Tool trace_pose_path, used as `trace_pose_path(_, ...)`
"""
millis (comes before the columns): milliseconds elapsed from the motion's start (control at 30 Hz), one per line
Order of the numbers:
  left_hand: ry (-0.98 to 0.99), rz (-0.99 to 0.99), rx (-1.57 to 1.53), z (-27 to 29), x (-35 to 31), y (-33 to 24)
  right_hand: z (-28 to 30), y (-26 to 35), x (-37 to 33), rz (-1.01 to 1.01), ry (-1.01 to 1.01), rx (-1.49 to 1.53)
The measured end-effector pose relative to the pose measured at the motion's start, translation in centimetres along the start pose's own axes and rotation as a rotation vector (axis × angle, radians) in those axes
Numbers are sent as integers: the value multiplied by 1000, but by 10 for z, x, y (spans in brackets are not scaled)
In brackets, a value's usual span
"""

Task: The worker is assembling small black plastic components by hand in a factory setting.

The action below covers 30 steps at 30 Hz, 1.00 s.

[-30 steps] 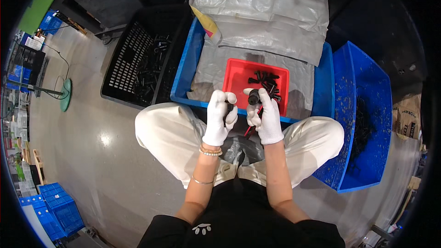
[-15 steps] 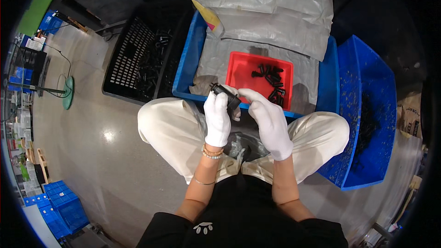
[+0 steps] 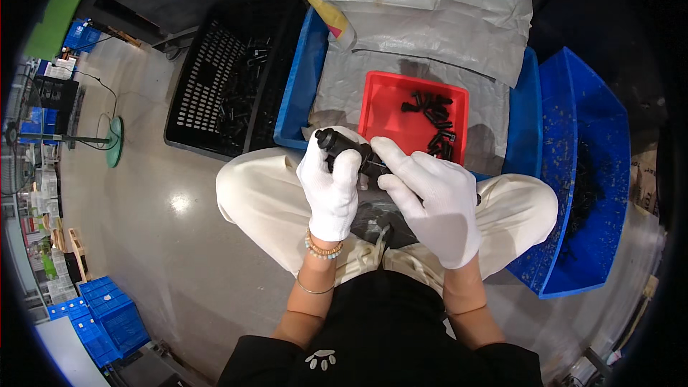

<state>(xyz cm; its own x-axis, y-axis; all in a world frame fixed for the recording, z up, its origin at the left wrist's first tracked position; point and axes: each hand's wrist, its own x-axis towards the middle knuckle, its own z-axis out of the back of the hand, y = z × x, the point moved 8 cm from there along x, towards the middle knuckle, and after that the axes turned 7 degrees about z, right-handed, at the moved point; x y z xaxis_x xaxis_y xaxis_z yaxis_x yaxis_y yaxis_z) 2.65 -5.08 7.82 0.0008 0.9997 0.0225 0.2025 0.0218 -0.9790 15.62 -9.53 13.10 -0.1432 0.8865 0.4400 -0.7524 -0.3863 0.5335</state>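
Observation:
My left hand (image 3: 331, 190), in a white glove, is closed around a black cylindrical plastic part (image 3: 342, 146) with a flanged, knobbed end. The part lies tilted, its knobbed end toward the upper left. My right hand (image 3: 438, 201), also gloved in white, is closed at the part's lower right end. A slim tool with a thin metallic tip (image 3: 378, 165) shows between the right fingers and the part; the hand hides most of it. Just beyond the hands, a red tray (image 3: 387, 100) holds several small black parts (image 3: 430, 109).
The red tray rests on grey sheeting (image 3: 423, 14) over a blue bin (image 3: 288, 111). To the left stands a black perforated crate (image 3: 197, 97) with black parts in it. On the right is a deep blue bin (image 3: 602, 129) with dark pieces. A green-based stand (image 3: 115, 143) is at far left.
My right hand has come in closer against the part, and the slim tool's tip now shows there. My left hand has tilted the part slightly. The whole view has shifted a little.

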Motion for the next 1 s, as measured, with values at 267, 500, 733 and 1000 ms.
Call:
trace_pose_path(267,-14,-26,56,0,1,-2,0,-3,2,-49,-22,152)
trace_pose_path(500,-18,-121,111,4,4,2,-12,-17,-3,-190,5,381)
trace_pose_path(733,-33,-98,122,5,7,7,-11,-16,2,-113,16,324)
trace_pose_path(1000,-50,-111,166,3,9,6,-17,-25,0,-174,48,383)
